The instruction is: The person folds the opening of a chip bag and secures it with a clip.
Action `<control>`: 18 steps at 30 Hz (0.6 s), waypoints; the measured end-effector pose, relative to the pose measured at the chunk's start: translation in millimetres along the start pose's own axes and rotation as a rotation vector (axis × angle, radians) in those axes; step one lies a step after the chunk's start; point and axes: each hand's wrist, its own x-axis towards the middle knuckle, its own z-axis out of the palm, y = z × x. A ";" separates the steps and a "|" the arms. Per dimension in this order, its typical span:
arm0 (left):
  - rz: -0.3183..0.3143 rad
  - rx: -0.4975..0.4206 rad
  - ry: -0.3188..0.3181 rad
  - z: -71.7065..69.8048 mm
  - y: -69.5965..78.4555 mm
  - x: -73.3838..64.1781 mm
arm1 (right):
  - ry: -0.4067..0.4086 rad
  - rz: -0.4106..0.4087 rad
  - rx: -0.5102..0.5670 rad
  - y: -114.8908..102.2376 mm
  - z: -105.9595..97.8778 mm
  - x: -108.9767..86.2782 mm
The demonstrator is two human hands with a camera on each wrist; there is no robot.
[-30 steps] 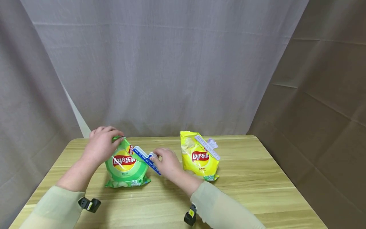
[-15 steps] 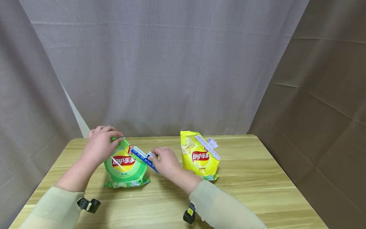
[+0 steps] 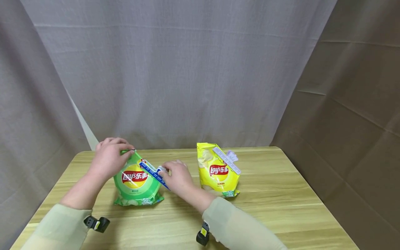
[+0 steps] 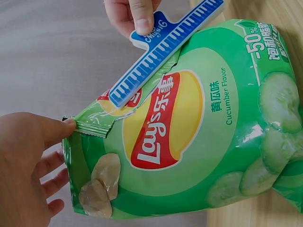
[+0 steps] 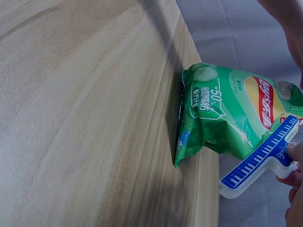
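Note:
A green Lay's cucumber chip bag (image 3: 134, 191) stands on the table, its top right corner folded down over the front. My left hand (image 3: 109, 156) pinches the bag's top between thumb and fingers, close to the fold, as the left wrist view shows. By its handle, my right hand (image 3: 177, 177) pinches a blue-and-white sealing clip (image 4: 161, 54) printed with piano keys. The clip lies slantwise along the folded edge, its far end over the small folded logo. Whether its jaws bite the bag cannot be told. In the right wrist view the clip's lower end (image 5: 232, 182) sticks out past the bag.
To the right stands a yellow Lay's bag (image 3: 218, 178) with a lilac piano-key clip (image 3: 227, 160) across its folded corner. The wooden table (image 3: 281, 208) ends at a grey curtain (image 3: 187, 86) behind. A brown cloth (image 3: 353, 104) hangs on the right.
My right hand has moved a little to the left, carrying the blue clip farther over the green bag's folded corner. The left hand and the yellow bag stay almost where they were.

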 end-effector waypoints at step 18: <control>-0.020 -0.007 -0.023 -2.5 2.5 -1.4 | 0.023 0.035 0.064 -12.5 5.3 5.2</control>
